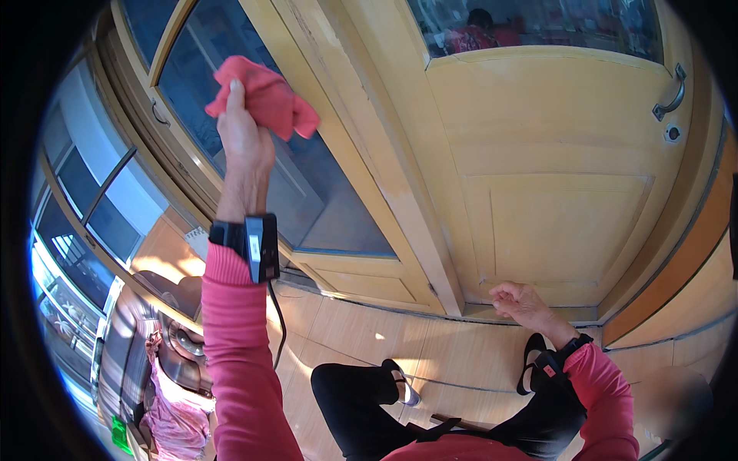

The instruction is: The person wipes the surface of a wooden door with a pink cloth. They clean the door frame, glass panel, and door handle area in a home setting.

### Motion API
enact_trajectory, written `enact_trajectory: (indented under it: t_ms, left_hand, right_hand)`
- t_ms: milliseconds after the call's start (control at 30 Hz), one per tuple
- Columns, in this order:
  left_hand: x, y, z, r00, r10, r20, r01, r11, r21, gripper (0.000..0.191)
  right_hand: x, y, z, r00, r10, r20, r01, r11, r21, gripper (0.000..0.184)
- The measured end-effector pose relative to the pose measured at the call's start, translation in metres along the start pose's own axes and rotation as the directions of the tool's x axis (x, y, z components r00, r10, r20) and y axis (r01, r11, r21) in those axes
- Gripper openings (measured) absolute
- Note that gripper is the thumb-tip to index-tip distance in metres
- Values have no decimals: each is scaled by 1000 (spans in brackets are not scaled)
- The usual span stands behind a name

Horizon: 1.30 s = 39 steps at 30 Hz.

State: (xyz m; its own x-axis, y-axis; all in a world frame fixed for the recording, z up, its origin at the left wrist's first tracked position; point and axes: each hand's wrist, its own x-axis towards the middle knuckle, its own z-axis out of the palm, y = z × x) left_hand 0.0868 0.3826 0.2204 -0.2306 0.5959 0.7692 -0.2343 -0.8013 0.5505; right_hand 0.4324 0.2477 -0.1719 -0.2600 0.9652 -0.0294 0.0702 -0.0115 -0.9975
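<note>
Raised at the upper left, my left hand [245,135] grips a crumpled red cloth [268,101], thumb on top, against or just in front of the glass pane [328,201] of a yellow wooden door or window panel. Whether the cloth touches the glass I cannot tell. My right hand [519,302] hangs low at the right with loosely curled fingers and no object seen in it, near the foot of a yellow wooden door [553,138]. That door has a metal pull handle [673,95], a round lock below it and a glass pane on top.
An open glazed window frame [112,184] reaches in from the left. Below it stand a dark leather sofa [124,340] and a pink patterned cloth [179,409]. A wooden post [380,144] separates the two panels. Tiled floor [346,328] lies underfoot. A person shows in the upper glass.
</note>
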Motion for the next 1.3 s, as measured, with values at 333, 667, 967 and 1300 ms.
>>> enact_trajectory:
  t_ms: [333,667,967,1300]
  left_hand:
    - [56,-57,40,730,542,416,-682,543,490,36]
    - [-212,-206,-41,986,148,78,-167,833,527,37]
    - [-391,-294,-89,892,-334,-303,376,922,90,39]
    - [-302,-212,-46,373,-826,-421,696,550,-461,9]
  right_hand:
    - [-22,38,-37,993,60,-99,-57,998,38,19]
    - [-37,42,-42,991,28,-130,-26,999,22,19]
    - [-30,58,-41,986,56,-156,-88,974,-211,19]
    - [-30,38,-37,961,-225,-164,96,822,-562,13]
